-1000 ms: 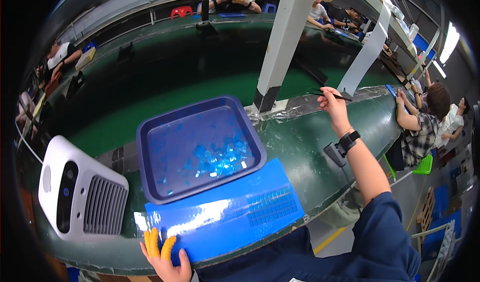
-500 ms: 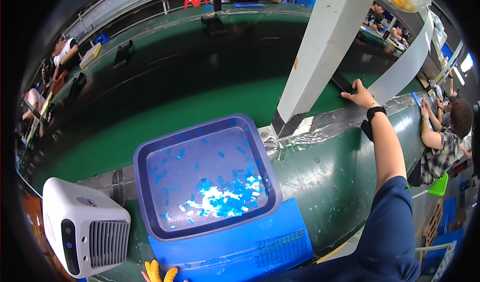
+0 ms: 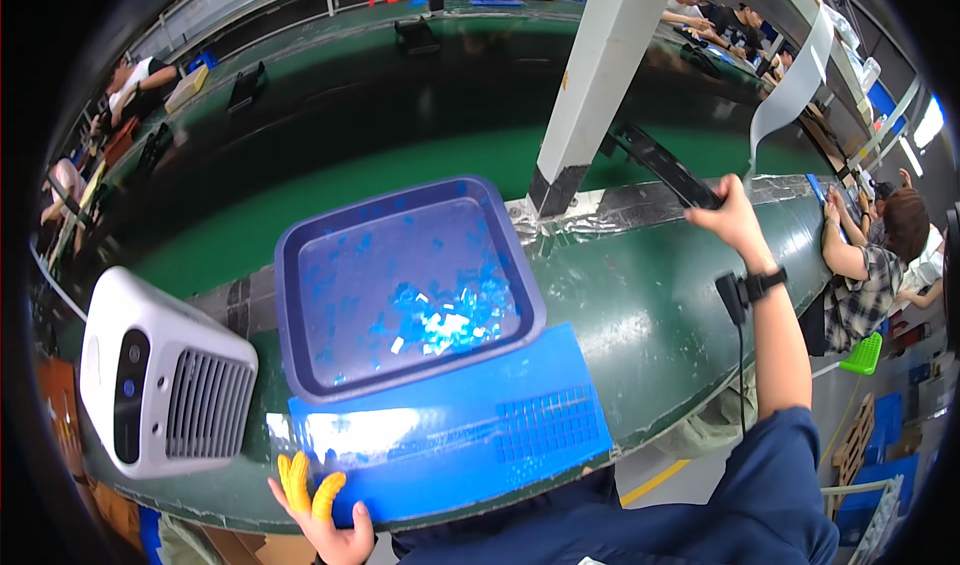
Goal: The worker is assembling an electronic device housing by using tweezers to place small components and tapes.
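Note:
My right hand (image 3: 735, 223) is closed on the near end of a long black plastic part (image 3: 665, 168), which slants up and left beside the white post. A black wrist strap (image 3: 752, 291) with a hanging cord is on my right wrist. At the lower left, my left hand (image 3: 335, 535) has its fingers apart and nothing in it. Ribbed yellow finger cots (image 3: 296, 480) cover some of its fingers. This hand is next to the blue mat (image 3: 400, 485), on which the front of a grey-blue tray (image 3: 290, 315) rests. Small blue and white pieces (image 3: 445, 325) lie scattered in the tray.
A white fan-like appliance (image 3: 165, 375) stands left of the tray. The white post (image 3: 600, 75) rises behind the bench edge, by a green conveyor belt (image 3: 400, 150). Other black parts (image 3: 247, 87) lie farther along it. A co-worker in a plaid shirt (image 3: 865, 285) sits at right.
My right hand has lifted the black part off the belt and drawn it nearer. My left hand has come further into view, and the whole view has shifted.

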A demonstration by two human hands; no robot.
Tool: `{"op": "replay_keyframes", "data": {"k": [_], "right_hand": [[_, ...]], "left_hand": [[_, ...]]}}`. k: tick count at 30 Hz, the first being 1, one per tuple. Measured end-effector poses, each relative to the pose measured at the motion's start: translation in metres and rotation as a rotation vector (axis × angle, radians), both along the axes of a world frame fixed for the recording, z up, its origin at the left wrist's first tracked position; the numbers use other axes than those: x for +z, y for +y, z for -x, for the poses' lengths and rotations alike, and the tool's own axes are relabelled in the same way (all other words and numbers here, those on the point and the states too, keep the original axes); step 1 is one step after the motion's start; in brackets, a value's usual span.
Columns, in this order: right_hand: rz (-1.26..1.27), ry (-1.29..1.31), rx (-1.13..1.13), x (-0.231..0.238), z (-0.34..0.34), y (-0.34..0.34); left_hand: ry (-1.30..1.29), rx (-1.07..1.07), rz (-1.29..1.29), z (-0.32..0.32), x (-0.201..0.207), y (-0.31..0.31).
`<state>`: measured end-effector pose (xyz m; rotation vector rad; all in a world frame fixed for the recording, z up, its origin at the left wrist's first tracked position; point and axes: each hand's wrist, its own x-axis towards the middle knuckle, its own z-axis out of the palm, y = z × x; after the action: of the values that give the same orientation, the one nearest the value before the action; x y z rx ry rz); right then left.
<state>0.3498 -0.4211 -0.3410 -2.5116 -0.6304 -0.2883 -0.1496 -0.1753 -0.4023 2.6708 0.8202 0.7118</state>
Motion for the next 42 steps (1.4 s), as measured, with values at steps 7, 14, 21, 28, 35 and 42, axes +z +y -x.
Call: {"op": "replay_keyframes", "data": {"k": [7,14,21,28,35,42], "right_hand": [[-0.183,0.184,0.396,0.025,0.170,-0.027],[-0.158,0.176,0.836,0.034,0.278,0.039],[-0.807,0.394,0.775,0.015,0.274,0.025],[-0.783,0.827,0.660,-0.036,0.293,0.017],[-0.613,0.811,0.501,-0.065,0.292,0.013],[-0.921,0.887,0.528,-0.062,0.291,0.032]], "left_hand": [[0.013,-0.530,0.023,-0.011,0.062,0.016],[0.024,-0.646,-0.406,-0.082,0.085,-0.032],[-0.318,-0.555,0.417,-0.080,0.082,-0.007],[-0.563,-0.353,1.661,-0.108,0.051,0.009],[-0.356,-0.336,1.789,-0.107,0.009,0.009],[-0.341,-0.243,1.742,-0.107,0.002,0.009]]}}
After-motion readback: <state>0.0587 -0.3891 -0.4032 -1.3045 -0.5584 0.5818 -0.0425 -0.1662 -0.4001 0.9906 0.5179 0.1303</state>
